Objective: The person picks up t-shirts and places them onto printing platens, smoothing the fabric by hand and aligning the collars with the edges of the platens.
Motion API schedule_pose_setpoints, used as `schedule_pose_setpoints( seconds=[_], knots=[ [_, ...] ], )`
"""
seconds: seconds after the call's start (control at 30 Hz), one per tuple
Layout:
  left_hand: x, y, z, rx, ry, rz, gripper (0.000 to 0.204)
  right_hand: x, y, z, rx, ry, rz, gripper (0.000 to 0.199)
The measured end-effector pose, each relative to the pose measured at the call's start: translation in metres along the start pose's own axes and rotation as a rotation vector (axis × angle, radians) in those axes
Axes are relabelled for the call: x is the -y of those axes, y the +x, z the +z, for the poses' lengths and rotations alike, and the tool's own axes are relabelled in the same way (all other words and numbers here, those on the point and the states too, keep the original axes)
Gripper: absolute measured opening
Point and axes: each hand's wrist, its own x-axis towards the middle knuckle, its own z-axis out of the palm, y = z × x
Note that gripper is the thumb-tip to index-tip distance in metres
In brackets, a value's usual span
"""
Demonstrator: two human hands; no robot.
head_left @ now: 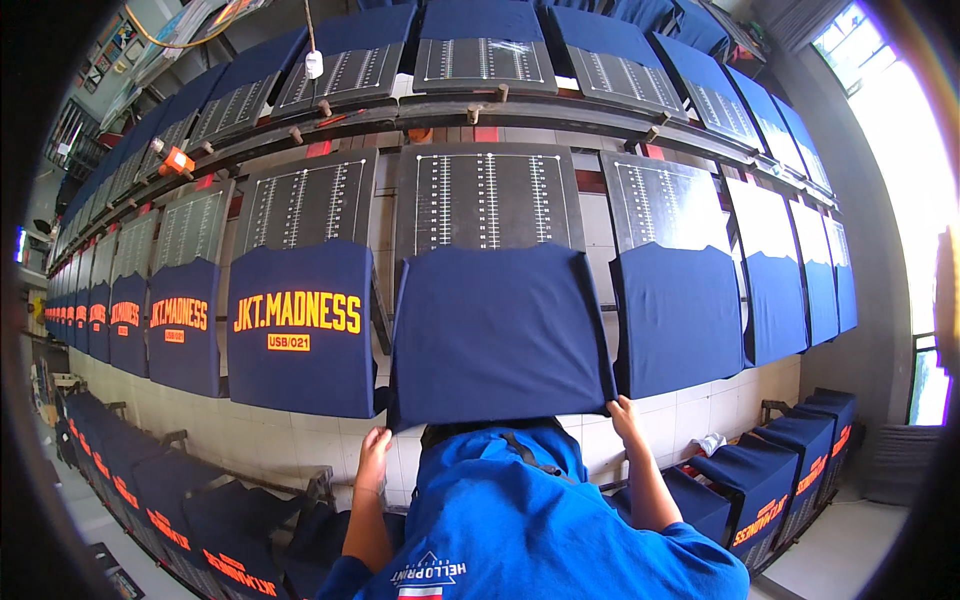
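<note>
A plain navy T-shirt is stretched over the dark printing board straight in front of me, covering its near half. My left hand is closed on the shirt's near left corner. At the near right corner my right hand pinches the hem. The cloth lies mostly smooth, with soft creases toward the right and bunched side edges. White ruled scales run along the bare far part of the board. To the left lies a navy shirt with an orange-yellow print; to the right, an unprinted navy shirt.
Rows of boards with navy shirts curve away on both sides. Behind them runs a dark metal rail. An orange tool sits on it at left, and a white device hangs from a cord. Printed shirts lie on boards beside and behind me.
</note>
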Motion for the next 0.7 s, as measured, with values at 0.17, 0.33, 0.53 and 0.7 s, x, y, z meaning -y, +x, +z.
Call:
schedule_pose_setpoints(
  seconds=[0.17, 0.33, 0.53, 0.7],
  knots=[
    [0.016, 0.004, -0.018, 0.05, 0.317, 0.066, 0.019, -0.012, -0.006, 0.006, -0.042, -0.196, -0.041, 0.042],
    [-0.069, 0.007, 0.041, -0.081, 1.104, 0.36, 0.019, 0.093, 0.006, 0.013, -0.254, -0.263, -0.356, 0.055],
    [-0.169, 0.033, 0.145, 0.089, 1.061, 0.929, 0.038, 0.177, 0.052, 0.036, -0.128, -0.61, -0.87, 0.063],
    [-0.174, 0.127, 0.159, -0.111, 1.4, 0.921, 0.063, 0.18, 0.131, 0.033, -0.442, -0.512, -0.624, 0.067]
  ],
)
